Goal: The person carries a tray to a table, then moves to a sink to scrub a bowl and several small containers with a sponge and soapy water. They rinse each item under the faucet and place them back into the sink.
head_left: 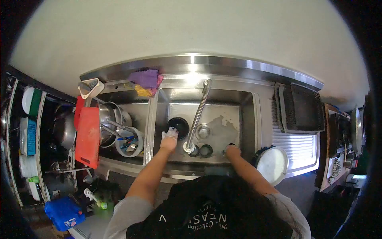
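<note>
My left hand (170,138), covered in white suds, is at the near edge of a black round bowl (179,126) in the left part of the steel sink (248,119). Its fingers are bunched together, and whatever they hold is hidden in the foam. On the sink's right side, my right hand (231,150) is closed around a small dark cup (228,147). Between my hands, a dark cup (206,150) stands on the sink floor, with another partly under the spray head (189,147). The coiled faucet hose (200,110) hangs over the sink beside the drain (203,131).
The left basin holds pots, a white utensil tub (136,149) and a red cutting board (88,137). Purple and yellow cloths (145,81) lie on the divider's back end. Black mesh trays (304,107) and a round white-topped container (272,163) are at the right.
</note>
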Demonstrator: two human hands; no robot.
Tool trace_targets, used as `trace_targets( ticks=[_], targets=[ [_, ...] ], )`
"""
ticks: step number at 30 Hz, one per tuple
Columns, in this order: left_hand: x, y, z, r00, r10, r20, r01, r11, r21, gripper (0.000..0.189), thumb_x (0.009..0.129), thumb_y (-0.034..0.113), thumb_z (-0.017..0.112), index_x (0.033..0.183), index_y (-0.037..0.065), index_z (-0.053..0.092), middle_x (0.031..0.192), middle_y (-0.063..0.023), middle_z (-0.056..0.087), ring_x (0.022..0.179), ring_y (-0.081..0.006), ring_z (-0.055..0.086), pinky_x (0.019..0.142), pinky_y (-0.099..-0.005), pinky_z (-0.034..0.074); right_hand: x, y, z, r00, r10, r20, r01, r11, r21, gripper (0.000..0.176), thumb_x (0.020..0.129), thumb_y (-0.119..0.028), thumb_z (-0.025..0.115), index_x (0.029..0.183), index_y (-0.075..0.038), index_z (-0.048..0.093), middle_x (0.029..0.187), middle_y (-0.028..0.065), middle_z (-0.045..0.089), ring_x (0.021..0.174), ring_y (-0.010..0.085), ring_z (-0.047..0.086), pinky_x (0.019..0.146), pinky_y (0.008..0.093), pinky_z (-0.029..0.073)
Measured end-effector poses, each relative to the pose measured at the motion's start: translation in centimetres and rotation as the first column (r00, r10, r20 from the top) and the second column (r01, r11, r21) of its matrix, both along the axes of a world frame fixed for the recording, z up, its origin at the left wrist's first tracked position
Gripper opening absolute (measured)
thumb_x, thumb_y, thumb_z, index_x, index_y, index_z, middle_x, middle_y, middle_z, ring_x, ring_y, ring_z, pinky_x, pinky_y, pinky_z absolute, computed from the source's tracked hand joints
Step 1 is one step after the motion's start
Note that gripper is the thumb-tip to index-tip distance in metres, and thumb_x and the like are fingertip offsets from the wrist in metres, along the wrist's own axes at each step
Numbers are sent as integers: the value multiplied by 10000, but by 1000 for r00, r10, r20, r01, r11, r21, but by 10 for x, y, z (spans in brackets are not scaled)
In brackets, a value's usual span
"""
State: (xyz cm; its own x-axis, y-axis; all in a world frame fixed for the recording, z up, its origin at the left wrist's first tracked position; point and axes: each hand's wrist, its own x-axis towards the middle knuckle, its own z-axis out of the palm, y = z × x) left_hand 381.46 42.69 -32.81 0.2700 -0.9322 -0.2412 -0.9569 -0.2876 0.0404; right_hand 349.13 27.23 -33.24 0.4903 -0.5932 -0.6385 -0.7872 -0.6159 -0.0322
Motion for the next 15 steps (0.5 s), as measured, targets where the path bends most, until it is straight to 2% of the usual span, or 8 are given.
trace_targets(
  ticks=[2,5,6,7,9,10,13,15],
  targets=[
    [17,-5,-29,984,-116,137,105,991,82,371,885,147,338,1206,87,514,1374,-53,393,1315,-242,287,1016,-597,204,1,2,6,999,-39,22,39,999,4,240,770,-163,564,972,-60,643,1010,126,637,927,289,623,769,394,498],
    [23,-12,-7,969,-198,148,167,966,196,312,868,134,387,1082,72,606,1274,-74,502,1289,-231,337,1035,-574,184,4,7,25,998,-60,16,59,997,43,262,770,-181,572,993,-54,623,1020,138,631,943,297,613,773,401,496],
    [18,-23,19,934,-294,205,231,931,283,263,839,107,423,978,80,645,1099,-79,601,1166,-228,479,1046,-548,189,2,7,23,999,-38,20,37,997,63,288,766,-198,586,1012,-51,609,1021,146,629,948,302,610,772,401,496],
    [19,-24,17,944,-295,148,252,934,253,239,814,91,440,934,73,646,1012,-87,608,1093,-240,512,1042,-547,203,-1,8,21,1000,-16,24,14,997,82,316,762,-214,600,1031,-48,595,1021,153,626,952,307,607,772,402,495],
    [27,-22,14,955,-294,37,282,941,189,194,765,59,473,846,57,649,838,-102,622,946,-263,579,1034,-545,231,13,9,78,980,-174,101,164,982,99,249,785,-179,556,1004,-76,616,1005,158,627,943,319,601,793,411,488],
    [29,-23,14,945,-326,36,315,932,178,192,770,61,469,835,64,649,843,-98,623,930,-256,586,1029,-534,243,16,10,112,958,-249,142,235,966,109,227,796,-161,535,991,-90,627,997,160,628,938,325,598,804,416,485],
    [34,-26,16,907,-419,44,409,901,147,194,784,68,458,801,86,651,856,-85,626,881,-236,607,1015,-504,279,-6,8,169,700,-392,597,439,896,72,293,765,-193,616,1026,-64,579,1010,168,615,949,356,576,820,415,467],
    [36,-26,5,885,-463,53,450,878,160,178,782,78,464,807,76,639,857,-95,624,865,-242,608,967,-472,334,-19,4,231,616,-544,570,577,804,144,356,735,-193,662,1044,-59,545,990,162,613,934,349,579,821,399,454]
  ],
)
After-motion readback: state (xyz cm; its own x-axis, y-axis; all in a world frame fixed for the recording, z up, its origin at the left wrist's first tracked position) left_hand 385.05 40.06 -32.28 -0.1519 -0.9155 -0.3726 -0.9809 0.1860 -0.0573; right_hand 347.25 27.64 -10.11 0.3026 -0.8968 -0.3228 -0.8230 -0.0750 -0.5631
